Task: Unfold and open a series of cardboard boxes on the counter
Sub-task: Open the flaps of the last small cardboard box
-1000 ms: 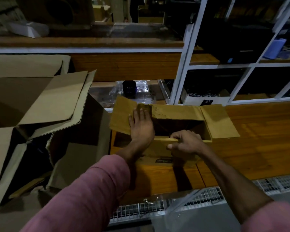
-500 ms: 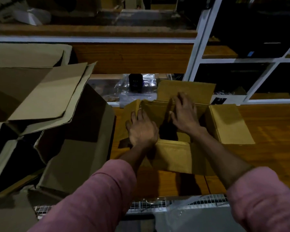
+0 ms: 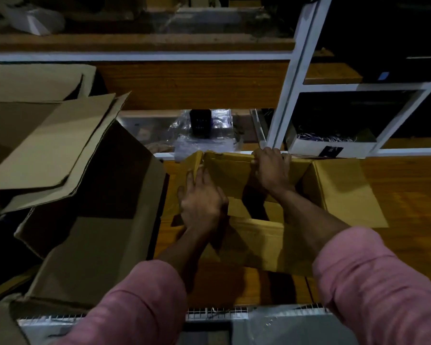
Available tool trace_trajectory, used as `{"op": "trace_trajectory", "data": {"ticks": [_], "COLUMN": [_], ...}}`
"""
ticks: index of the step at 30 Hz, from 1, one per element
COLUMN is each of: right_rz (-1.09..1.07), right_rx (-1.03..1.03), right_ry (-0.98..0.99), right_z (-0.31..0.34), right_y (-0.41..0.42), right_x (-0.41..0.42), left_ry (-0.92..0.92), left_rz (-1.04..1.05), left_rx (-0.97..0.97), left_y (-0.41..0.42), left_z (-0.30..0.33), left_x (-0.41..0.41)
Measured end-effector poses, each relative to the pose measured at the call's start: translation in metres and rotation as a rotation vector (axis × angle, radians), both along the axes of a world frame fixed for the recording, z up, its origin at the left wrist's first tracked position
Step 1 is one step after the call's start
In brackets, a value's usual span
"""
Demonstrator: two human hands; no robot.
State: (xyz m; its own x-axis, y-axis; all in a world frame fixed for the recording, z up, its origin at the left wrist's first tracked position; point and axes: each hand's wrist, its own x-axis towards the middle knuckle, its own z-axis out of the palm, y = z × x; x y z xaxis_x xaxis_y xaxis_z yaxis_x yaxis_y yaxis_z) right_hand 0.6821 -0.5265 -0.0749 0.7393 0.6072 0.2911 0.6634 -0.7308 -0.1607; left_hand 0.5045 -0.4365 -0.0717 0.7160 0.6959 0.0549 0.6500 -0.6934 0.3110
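Flaps are being spread on the small tan cardboard box (image 3: 256,235), which stands open on the brown wooden worktop (image 3: 408,195) directly before the person. Right hand (image 3: 271,168) curls its fingers over the far flap's top edge, gripping it. Left hand (image 3: 202,197) lies with fairly straight fingers against the left flap, pressing outward. Next, I judge, both flaps need folding fully back, the near side steadied.
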Motion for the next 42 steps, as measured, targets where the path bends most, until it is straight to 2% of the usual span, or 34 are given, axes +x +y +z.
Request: {"op": "trace_trajectory", "data": {"ticks": [6, 10, 13, 15, 18, 22, 25, 29, 34, 38, 42], "right_rz": [0.139, 0.149, 0.203, 0.251, 0.264, 0.263, 0.222, 0.119, 0.081, 0.091, 0.152], "right_rx": [-0.014, -0.010, 0.011, 0.059, 0.070, 0.012, -0.038, 0.005, 0.018, 0.065, 0.023], "right_ry": [0.154, 0.243, 0.404, 0.442, 0.416, 0.372, 0.241, 0.118, 0.063, 0.022, 0.033], "right_z": [0.002, 0.012, 0.023, 0.030, 0.031, 0.022, 0.012, 0.005, 0.003, -0.003, -0.004], "right_y": [-0.018, -0.038, -0.064, -0.082, -0.108, -0.134, -0.140, -0.128, -0.124, -0.127, -0.136], "right_x": [0.005, -0.018, -0.044, -0.063, -0.087, -0.108, -0.114, -0.123, -0.128, -0.136, -0.138], "left_ry": [0.026, 0.045, 0.012, -0.043, -0.095, -0.003, 0.026, 0.011, 0.031, 0.009, 0.013], "left_rz": [-0.008, -0.011, -0.047, -0.107, -0.316, -0.624, -0.638, -0.584, -0.557, -0.570, -0.672], "left_rx": [0.045, 0.066, 0.124, 0.179, 0.288, 0.459, 0.500, 0.503, 0.476, 0.366, 0.323], "left_y": [-0.003, -0.007, -0.008, -0.007, -0.007, -0.004, -0.006, -0.014, -0.017, -0.021, -0.015], "left_z": [0.003, 0.008, 0.006, 0.005, 0.002, -0.011, -0.015, -0.012, -0.006, -0.006, -0.012], "left_x": [-0.002, -0.005, -0.011, -0.015, -0.025, -0.042, -0.049, -0.053, -0.053, -0.058, -0.071]}}
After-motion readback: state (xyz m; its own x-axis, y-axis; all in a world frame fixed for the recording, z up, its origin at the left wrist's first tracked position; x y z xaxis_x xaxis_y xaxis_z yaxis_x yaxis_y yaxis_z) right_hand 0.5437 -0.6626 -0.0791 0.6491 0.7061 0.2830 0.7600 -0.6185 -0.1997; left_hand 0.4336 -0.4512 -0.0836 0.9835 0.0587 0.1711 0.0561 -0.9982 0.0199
